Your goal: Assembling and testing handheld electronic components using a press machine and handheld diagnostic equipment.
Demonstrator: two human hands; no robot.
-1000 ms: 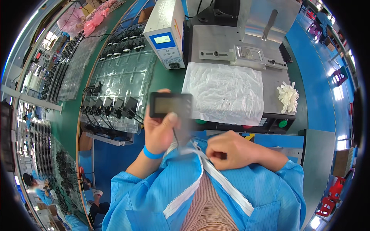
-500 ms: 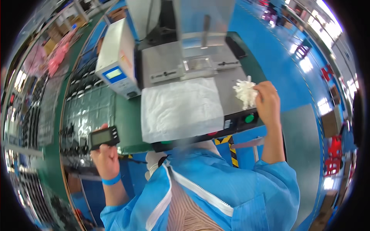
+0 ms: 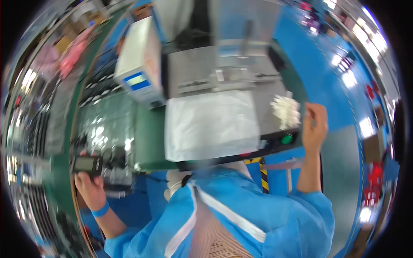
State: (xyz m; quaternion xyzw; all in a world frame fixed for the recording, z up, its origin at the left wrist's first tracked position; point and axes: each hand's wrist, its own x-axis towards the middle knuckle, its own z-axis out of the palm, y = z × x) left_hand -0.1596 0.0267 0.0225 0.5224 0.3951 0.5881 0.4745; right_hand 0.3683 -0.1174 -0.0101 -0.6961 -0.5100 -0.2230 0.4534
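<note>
My left hand point(image 3: 91, 189), with a blue band at the wrist, is closed around a small black handheld device point(image 3: 86, 164) with a grey screen, off the bench's near left side. On the right, my right hand point(image 3: 315, 124) hovers just beside a clump of small white pieces point(image 3: 286, 112), its fingers loosely curled and apart from the thumb. Nothing shows in that hand, and it appears clear of the clump, whose kind blur hides. Left of the clump, a white padded sheet point(image 3: 211, 127) lies flat over the front of the machine's metal base point(image 3: 269, 101).
Behind the sheet is a metal fixture point(image 3: 232, 77) under a blurred upright machine part. A white box-shaped unit point(image 3: 140, 64) with a blue-framed display stands left. Plastic-covered black parts point(image 3: 105, 124) lie farther left. A green button point(image 3: 287, 139) sits on the front edge.
My left hand has carried the device left and a little nearer me. My right hand has drawn away from the white clump. The whole view has shifted slightly.
</note>
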